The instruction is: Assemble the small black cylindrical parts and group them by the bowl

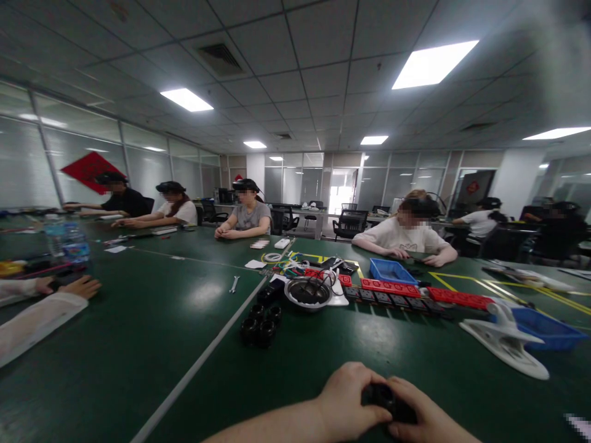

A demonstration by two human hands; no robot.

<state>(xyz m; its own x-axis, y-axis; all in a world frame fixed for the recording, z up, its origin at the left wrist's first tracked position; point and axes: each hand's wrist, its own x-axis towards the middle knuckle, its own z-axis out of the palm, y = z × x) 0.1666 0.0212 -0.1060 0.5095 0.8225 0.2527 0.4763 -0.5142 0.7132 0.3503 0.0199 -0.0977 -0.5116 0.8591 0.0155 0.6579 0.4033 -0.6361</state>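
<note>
At the lower right, close to the table's near side, my left hand curls its thumb and fingers round a small black object with a rounded end. From the other side my right hand grips the same object. Fingers cover much of it, so its exact kind cannot be made out. Ahead and to the left, several shiny black cylindrical parts stand grouped on the green table, apart from both hands.
A metal bowl with black items stands beyond my hands. Red strips, blue trays and a white plastic piece lie rightward. A wrench lies left. Co-workers sit around the table; one's sleeved arms reach in at left.
</note>
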